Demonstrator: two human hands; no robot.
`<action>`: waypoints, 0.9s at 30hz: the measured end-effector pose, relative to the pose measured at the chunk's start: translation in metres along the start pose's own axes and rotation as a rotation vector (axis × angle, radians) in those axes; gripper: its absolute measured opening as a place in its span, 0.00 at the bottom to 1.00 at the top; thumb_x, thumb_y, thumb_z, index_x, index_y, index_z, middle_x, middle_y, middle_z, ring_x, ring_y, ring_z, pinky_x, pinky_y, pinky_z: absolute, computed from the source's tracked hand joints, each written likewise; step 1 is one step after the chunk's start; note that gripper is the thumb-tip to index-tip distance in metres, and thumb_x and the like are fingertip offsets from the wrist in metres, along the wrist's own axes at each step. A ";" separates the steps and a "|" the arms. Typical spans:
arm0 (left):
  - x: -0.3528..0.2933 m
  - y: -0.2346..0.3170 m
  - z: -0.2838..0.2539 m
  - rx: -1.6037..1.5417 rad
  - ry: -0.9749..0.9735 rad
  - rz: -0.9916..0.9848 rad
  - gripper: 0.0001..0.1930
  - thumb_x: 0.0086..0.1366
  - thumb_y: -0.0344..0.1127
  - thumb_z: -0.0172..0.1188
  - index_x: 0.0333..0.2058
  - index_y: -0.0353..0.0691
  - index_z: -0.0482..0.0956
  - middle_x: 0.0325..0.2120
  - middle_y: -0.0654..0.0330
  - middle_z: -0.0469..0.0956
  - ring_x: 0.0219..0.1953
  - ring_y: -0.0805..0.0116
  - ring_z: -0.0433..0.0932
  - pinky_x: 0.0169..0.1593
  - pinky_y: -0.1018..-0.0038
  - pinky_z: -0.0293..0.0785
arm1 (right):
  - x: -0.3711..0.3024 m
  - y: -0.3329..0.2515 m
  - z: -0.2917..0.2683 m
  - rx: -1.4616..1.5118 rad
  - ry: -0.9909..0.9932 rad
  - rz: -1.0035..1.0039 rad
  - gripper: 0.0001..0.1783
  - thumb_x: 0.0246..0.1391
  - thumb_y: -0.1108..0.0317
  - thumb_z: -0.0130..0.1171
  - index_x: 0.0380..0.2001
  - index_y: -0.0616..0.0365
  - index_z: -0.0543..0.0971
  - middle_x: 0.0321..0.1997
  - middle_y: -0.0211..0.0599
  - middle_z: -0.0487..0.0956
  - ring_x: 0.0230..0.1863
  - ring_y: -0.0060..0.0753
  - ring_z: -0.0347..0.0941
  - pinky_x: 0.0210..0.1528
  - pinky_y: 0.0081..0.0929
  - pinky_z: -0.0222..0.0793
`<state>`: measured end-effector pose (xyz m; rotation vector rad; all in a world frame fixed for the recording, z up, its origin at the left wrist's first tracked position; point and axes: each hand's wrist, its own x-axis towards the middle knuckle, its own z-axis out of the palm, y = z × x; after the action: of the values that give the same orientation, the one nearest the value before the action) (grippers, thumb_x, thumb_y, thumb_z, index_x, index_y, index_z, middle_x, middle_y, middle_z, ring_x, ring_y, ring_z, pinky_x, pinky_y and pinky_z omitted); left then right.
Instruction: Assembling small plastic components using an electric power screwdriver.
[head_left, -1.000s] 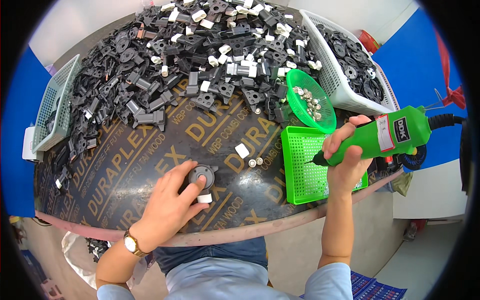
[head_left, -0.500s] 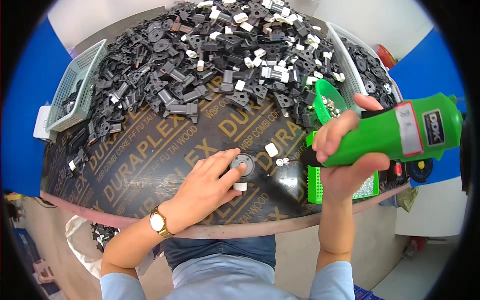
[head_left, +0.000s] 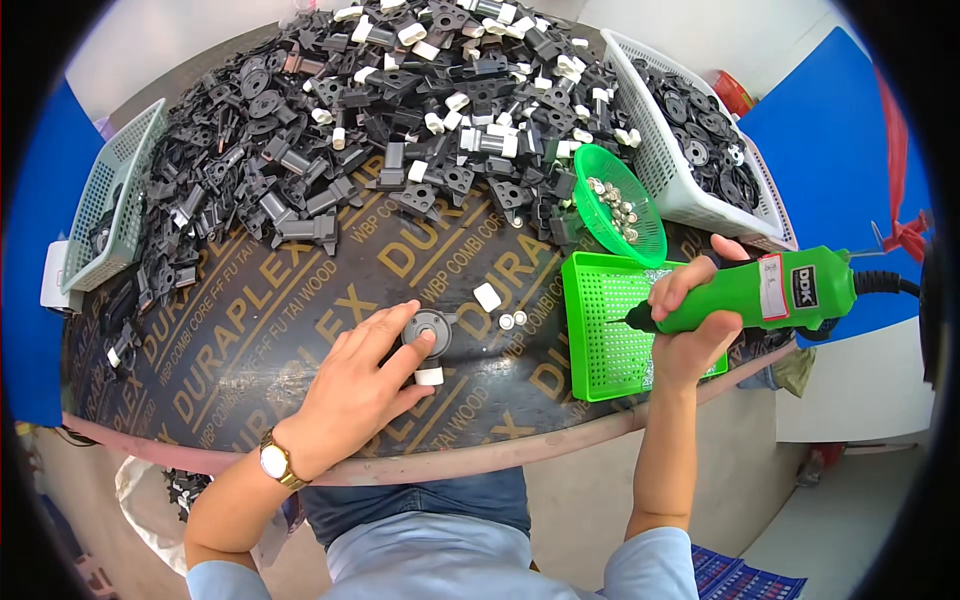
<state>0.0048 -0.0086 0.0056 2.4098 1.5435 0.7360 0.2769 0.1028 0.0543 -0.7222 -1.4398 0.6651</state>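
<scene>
My left hand (head_left: 362, 388) is closed on a black plastic part (head_left: 427, 322) with a round disc, holding it on the tabletop. The thumb presses on the disc, and a white cap (head_left: 429, 377) sticks out at the part's near end. My right hand (head_left: 690, 325) grips a green electric screwdriver (head_left: 735, 297), its cable running off to the right. The dark tip points left, over a green perforated tray (head_left: 610, 378) with small silvery pieces in its right part. Between the left hand and the tray lie a loose white cap (head_left: 487, 296) and two small round metal pieces (head_left: 513, 320).
A large heap of black parts with white caps (head_left: 400, 110) covers the far side. A green bowl (head_left: 597, 205) of small metal pieces stands behind the tray. White baskets (head_left: 660, 185) (head_left: 125, 200) of black parts flank the heap. A pink edge (head_left: 480, 470) borders the table.
The whole view has shifted. The screwdriver has come down and away from me, and its tip is now over the green tray. My left hand keeps hold of the black part.
</scene>
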 end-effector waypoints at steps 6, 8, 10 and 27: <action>-0.001 0.000 -0.002 0.009 -0.017 -0.015 0.26 0.48 0.35 0.67 0.48 0.41 0.72 0.55 0.50 0.65 0.53 0.51 0.68 0.49 0.63 0.68 | 0.000 0.005 0.001 0.028 -0.027 0.029 0.49 0.45 0.27 0.49 0.50 0.65 0.61 0.16 0.27 0.63 0.13 0.18 0.58 0.17 0.18 0.56; 0.000 0.000 -0.001 0.012 -0.017 -0.021 0.26 0.48 0.35 0.67 0.48 0.42 0.72 0.55 0.50 0.65 0.53 0.52 0.68 0.49 0.63 0.68 | 0.001 0.005 -0.001 0.021 -0.023 0.031 0.49 0.44 0.27 0.50 0.50 0.64 0.61 0.16 0.28 0.64 0.13 0.18 0.59 0.17 0.17 0.55; 0.000 0.000 -0.001 0.008 -0.016 -0.016 0.26 0.48 0.36 0.67 0.48 0.42 0.72 0.55 0.50 0.65 0.53 0.52 0.68 0.49 0.63 0.68 | 0.001 0.005 -0.001 0.023 -0.029 0.033 0.48 0.44 0.28 0.50 0.50 0.64 0.61 0.16 0.28 0.64 0.13 0.18 0.59 0.17 0.17 0.55; -0.001 0.000 -0.004 0.015 -0.013 -0.013 0.26 0.48 0.36 0.67 0.47 0.41 0.72 0.55 0.50 0.65 0.53 0.53 0.68 0.50 0.63 0.66 | 0.001 0.002 0.005 0.022 -0.053 0.015 0.44 0.46 0.31 0.52 0.48 0.63 0.62 0.17 0.28 0.64 0.13 0.19 0.59 0.17 0.17 0.56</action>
<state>0.0028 -0.0098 0.0090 2.4081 1.5637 0.7068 0.2724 0.1053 0.0538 -0.7038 -1.4748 0.7155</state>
